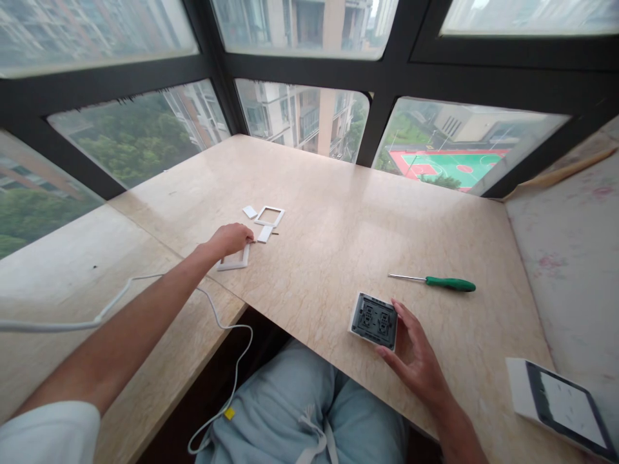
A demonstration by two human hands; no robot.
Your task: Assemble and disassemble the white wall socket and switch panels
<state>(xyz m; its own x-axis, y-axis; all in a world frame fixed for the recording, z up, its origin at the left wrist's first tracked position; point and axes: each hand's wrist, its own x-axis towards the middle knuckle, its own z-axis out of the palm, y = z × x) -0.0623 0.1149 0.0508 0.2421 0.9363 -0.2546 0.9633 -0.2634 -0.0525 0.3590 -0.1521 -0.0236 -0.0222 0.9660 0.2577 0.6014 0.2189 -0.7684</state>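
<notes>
My right hand (416,362) grips a square wall switch (374,321) by its right side, thumb at the near edge and fingers at the far one. The switch has a white rim and a dark inner face turned up. Over at the left, my left hand (231,239) is closed in a pinch above a white square frame (234,265); what its fingertips hold is too small to make out. Just beyond lie a white rocker plate (265,233), a small screw (275,233), a second white frame (276,223) and another white plate (249,211).
A green-handled screwdriver (449,283) lies on the marble-patterned counter (329,258), beyond the switch. A white cable (213,303) runs under my left arm and hangs over the edge. At the right stands a white box with a dark-framed panel (565,406). Windows border the far side.
</notes>
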